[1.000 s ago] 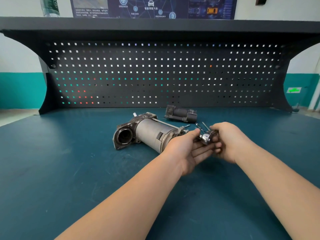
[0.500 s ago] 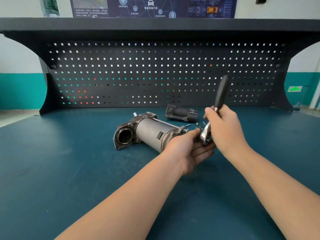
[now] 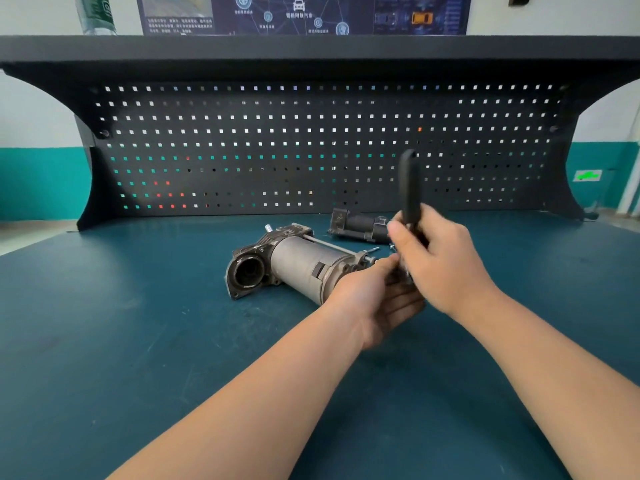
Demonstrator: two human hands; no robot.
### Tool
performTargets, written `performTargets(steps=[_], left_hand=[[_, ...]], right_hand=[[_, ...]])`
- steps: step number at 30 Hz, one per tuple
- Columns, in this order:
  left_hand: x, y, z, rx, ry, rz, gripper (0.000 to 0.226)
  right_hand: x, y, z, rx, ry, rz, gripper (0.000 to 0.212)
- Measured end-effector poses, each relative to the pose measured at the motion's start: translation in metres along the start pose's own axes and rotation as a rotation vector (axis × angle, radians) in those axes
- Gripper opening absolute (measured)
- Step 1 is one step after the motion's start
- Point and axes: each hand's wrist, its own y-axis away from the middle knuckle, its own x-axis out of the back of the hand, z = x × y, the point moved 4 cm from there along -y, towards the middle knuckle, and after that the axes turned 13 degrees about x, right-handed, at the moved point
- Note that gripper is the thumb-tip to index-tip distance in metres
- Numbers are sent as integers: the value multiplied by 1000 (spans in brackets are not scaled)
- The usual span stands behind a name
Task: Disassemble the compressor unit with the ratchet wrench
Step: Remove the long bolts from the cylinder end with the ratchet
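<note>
Compressor unit (image 3: 298,266), a dull gray metal tube, lies on the green bench (image 3: 104,341), round hole facing front-left. Right hand (image 3: 440,261) grips the ratchet wrench (image 3: 409,188), black handle up. Left hand (image 3: 377,299) cups underneath, fingers loose.

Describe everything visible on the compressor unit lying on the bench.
The compressor unit lies on its side on the teal bench top, aslant, its open round port facing front-left. A dull grey metal cylinder forms the body, joined to a darker, grimy cast flange housing around the port. A thin long bolt runs along its upper side, with a small stud at the far end. A dark rectangular patch marks the cylinder near the near end. The left hand is at that near end, hiding it; contact cannot be confirmed.
</note>
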Motion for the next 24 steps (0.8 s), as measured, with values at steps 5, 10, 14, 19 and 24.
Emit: performTargets(steps=[5, 10, 14, 19, 24], left_hand=[[0, 1, 1, -3, 2, 7, 24], [1, 0, 2, 8, -9, 13, 26], [-1, 0, 1, 14, -15, 8, 28], [0, 1, 1, 4, -12, 20, 26], [1, 1, 4, -19, -8, 5, 17]], right_hand=[[-4, 0, 7, -87, -75, 57, 16], [-5, 10, 52, -846, -247, 114, 22], [-12, 21, 60, -1056, -347, 11, 23], [6, -2, 24, -306, -46, 142, 19], [-5, 3, -2, 60, 2, -54, 14]])
